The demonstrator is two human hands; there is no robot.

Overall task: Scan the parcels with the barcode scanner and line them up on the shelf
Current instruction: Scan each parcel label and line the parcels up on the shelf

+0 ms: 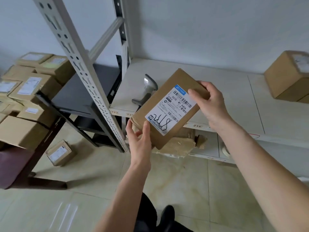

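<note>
Both hands pinch the flat parcel [168, 104] in mid-air before the shelf [225, 104]: left hand [140, 139] at its lower corner, right hand [209, 101] at the top. Its label [172, 109] reads "501E M1 A40A", with a black scrawl. The barcode scanner [148, 88] lies on the shelf behind; edge tags read 222 and 216.

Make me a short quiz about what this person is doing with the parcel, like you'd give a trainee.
1. True or false: both hands hold the parcel.
2. Where is the scanner? A) in the right hand B) lying on the shelf behind the parcel C) on the floor
3. Fill in: the label on the held parcel faces ____ the camera.

Key
1. True: the left hand grips the near lower corner, the right hand the far upper edge.
2. B
3. Toward; handwriting and barcodes are readable on it.
</note>
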